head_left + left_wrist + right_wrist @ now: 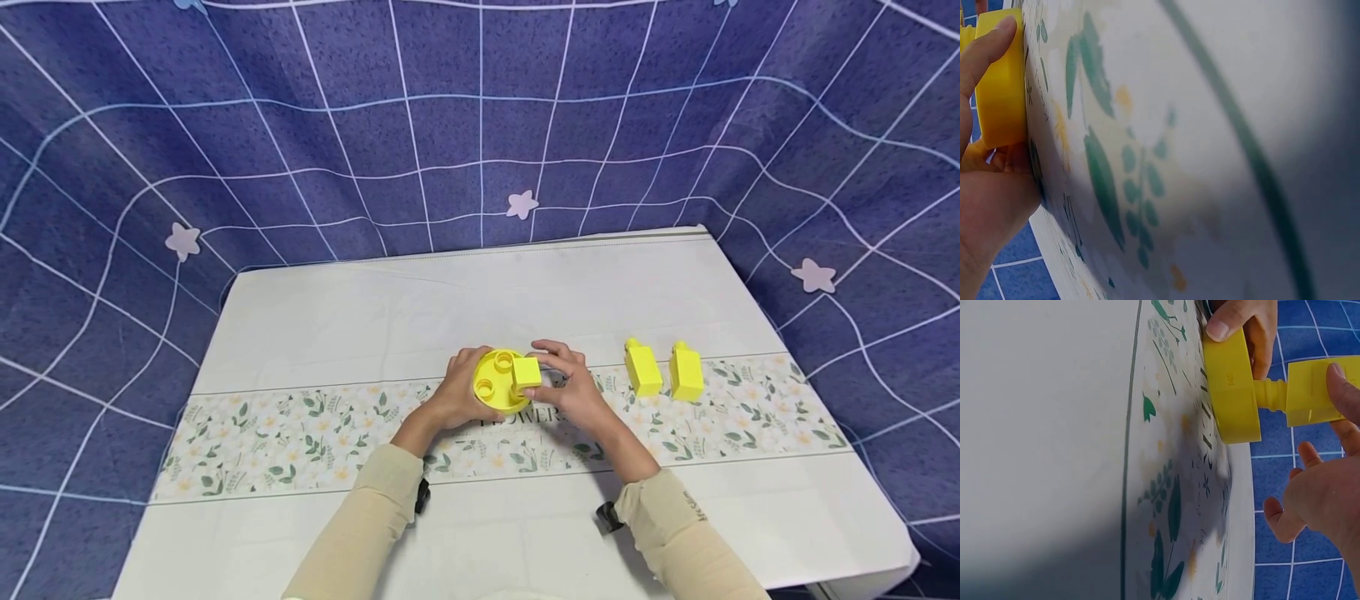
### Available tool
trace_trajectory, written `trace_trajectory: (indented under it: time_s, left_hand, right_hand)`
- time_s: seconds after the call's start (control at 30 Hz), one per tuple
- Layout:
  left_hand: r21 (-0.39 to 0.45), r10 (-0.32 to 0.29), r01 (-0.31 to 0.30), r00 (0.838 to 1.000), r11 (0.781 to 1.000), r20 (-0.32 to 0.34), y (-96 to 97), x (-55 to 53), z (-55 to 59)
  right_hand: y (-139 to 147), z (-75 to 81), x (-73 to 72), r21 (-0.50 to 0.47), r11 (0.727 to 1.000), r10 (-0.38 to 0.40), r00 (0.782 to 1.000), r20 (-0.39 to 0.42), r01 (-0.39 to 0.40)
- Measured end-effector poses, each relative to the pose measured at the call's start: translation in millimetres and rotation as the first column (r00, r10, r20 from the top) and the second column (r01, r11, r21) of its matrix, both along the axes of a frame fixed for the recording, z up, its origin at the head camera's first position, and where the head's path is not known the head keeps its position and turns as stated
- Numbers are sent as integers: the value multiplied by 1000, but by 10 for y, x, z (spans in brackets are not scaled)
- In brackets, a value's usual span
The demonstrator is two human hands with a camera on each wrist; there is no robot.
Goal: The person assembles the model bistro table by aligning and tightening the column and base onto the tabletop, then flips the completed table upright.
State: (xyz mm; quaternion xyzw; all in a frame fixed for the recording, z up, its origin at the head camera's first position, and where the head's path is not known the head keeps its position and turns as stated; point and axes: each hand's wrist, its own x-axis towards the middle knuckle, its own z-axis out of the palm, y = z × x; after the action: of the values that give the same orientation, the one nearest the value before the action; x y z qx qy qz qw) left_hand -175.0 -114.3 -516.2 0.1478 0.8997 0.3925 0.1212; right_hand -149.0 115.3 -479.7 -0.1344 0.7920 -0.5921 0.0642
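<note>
A round yellow plastic base [495,397] lies flat on the table, with ring-shaped sockets on its top. My left hand [454,393] grips its side; the left wrist view shows the thumb on the base's rim [1002,81]. Over the right part of the base, my right hand [573,392] pinches a yellow rectangular block [527,372] between thumb and fingers. In the right wrist view a ribbed yellow neck [1270,395] joins the block [1310,391] to the base [1232,390]. The block stands upright on it.
Two more yellow blocks with knobbed ends, a nearer one [643,370] and a farther one [686,372], lie to the right of my right hand. A floral runner band [300,442] crosses the white table [420,308]. A blue gridded curtain [360,133] hangs behind and at both sides.
</note>
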Motion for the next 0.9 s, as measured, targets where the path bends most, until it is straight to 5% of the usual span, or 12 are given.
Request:
trace_trajectory:
  time_s: [0.33,0.9]
  left_hand:
    - [-2,4,-4,1000,1000,-1,3,6,-3]
    - [-11,1,-2,1000,1000,-6,-1,3,-11]
  right_hand:
    - [-7,-52,18,-14,1000,-10,1000,-8,10]
    - [-269,-167,61,36,981,-187,976,-112,192]
